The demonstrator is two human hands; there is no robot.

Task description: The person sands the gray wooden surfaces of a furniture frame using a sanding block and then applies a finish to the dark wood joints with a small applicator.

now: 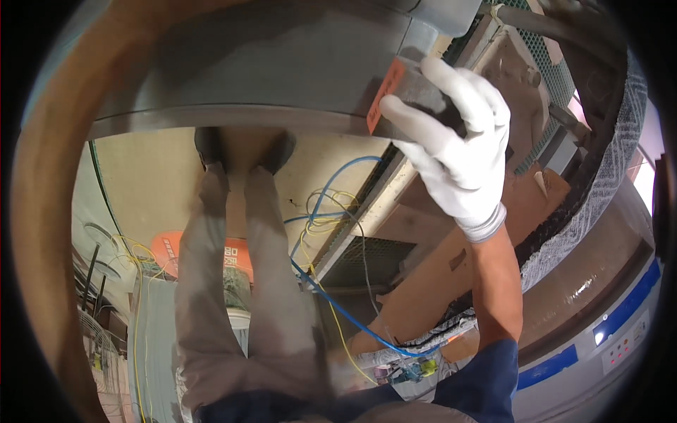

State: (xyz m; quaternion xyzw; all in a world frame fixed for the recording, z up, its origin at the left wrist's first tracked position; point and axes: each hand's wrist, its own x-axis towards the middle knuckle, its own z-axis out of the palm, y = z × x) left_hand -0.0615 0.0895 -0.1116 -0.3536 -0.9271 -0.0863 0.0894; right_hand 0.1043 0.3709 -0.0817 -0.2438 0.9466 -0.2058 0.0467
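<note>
Well, nearest is the bare left forearm (pixel 49 190), blocking one side, its hand out of view, so I cannot tell how that one is held; the white-gloved right hand (pixel 458 134) curves thumb and fingers about a grey block (pixel 417 86) with an orange label (pixel 390 80), by the bench (pixel 282 63) edge, its firmness unclear; lower, blue cable (pixel 340 309) and yellow cord trail between the legs (pixel 271 233) and brown cardboard (pixel 419 289); beyond lie pale floor (pixel 141 169) and, rightward, a blue-striped machine (pixel 592 296).
</note>
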